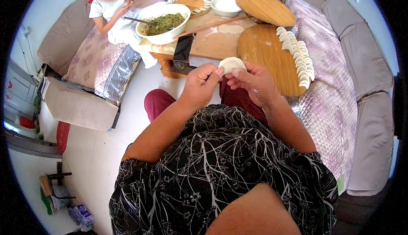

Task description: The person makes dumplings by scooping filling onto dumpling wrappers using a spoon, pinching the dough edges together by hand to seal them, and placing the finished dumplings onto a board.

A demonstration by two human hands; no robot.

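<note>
Between my two hands, above my lap, is a pale folded dumpling (pixel 232 65) with a rounded upper edge. My left hand (pixel 200 84) pinches its left side between thumb and fingers. At its right side, my right hand (pixel 255 84) grips it with thumb and fingertips. Just beyond, to the right, a round wooden board (pixel 259 56) carries rows of finished dumplings (pixel 299 56) along its right edge. A large white bowl (pixel 185 25) at the table's left holds green chopped filling (pixel 168 23), with a dark-handled utensil (pixel 140 21) resting in it.
A rolling pin (pixel 208 25) lies across the wooden table (pixel 204 48). Behind it are a white bowl (pixel 225 7), another round board (pixel 265 8) and a dumpling-lined tray (pixel 195 9). A person in white (pixel 112 11) sits at left on a sofa; a quilted sofa (pixel 327 90) stands at right.
</note>
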